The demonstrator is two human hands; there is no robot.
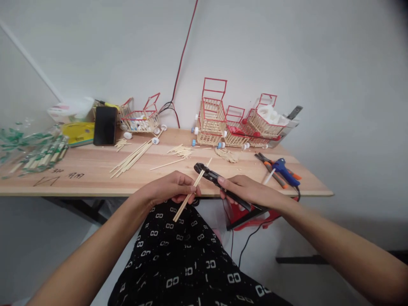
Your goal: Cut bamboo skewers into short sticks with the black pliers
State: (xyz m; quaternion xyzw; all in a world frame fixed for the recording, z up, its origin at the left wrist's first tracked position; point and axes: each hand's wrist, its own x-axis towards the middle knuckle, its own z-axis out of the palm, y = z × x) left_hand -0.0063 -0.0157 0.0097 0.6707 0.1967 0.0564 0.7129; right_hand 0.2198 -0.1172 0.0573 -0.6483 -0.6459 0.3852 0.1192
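Thin wooden sticks [184, 205] are pinched between the thumb and fingers of my left hand [178, 188], tilted up and to the right over the table's front edge. My right hand [237, 190] grips black-handled pliers [211, 175]. The head of the pliers lies across the upper part of the sticks; I cannot tell whether the jaws are closed on them. Just beyond, a loose stick [168, 164] and a pile of short cut sticks [181, 150] lie on the wooden table [143, 180].
Small stick-built carts with red handles [212, 114] stand along the wall. Long sticks [132, 158], a phone [105, 126] and bagged sticks [47, 153] are at left. A blue glue gun [282, 168] and orange-handled pliers [277, 174] lie at right, with a cord hanging down.
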